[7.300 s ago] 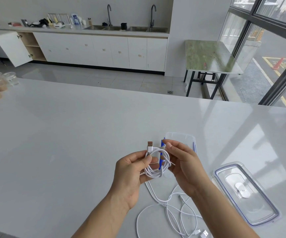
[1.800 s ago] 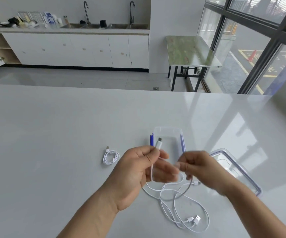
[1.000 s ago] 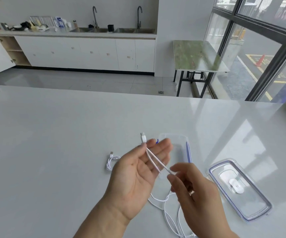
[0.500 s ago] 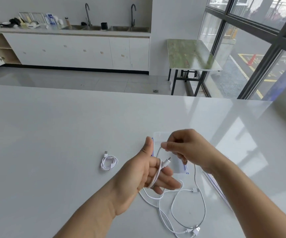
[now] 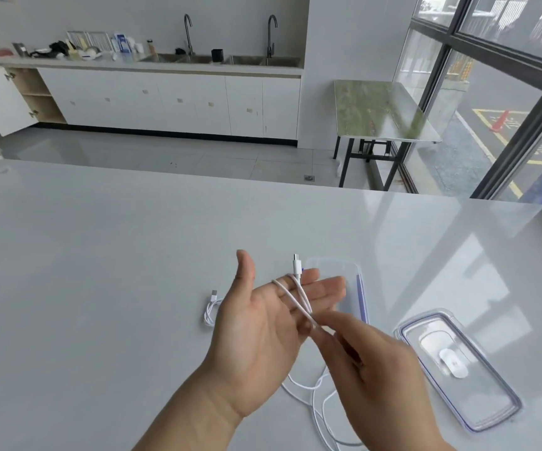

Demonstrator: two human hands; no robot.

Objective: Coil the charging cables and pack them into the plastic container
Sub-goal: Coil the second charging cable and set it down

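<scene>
Just in front of the container [image 5: 358,275], your left hand [image 5: 263,327] spreads flat, white cable [image 5: 299,294] looped over its fingers; your right hand [image 5: 377,369] pinches that cable.

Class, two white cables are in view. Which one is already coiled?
The small cable on the table, left of the left hand. The other cable lies across that hand, trailing loose.

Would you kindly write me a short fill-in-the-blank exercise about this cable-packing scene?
The left hand lies open, the white cable looped over its ____.
The right hand pinches the same ____.
The lid lies to the ____ of the container.
A coiled cable rests on the ____, outside the container.
Missing: fingers; cable; right; table.
</scene>
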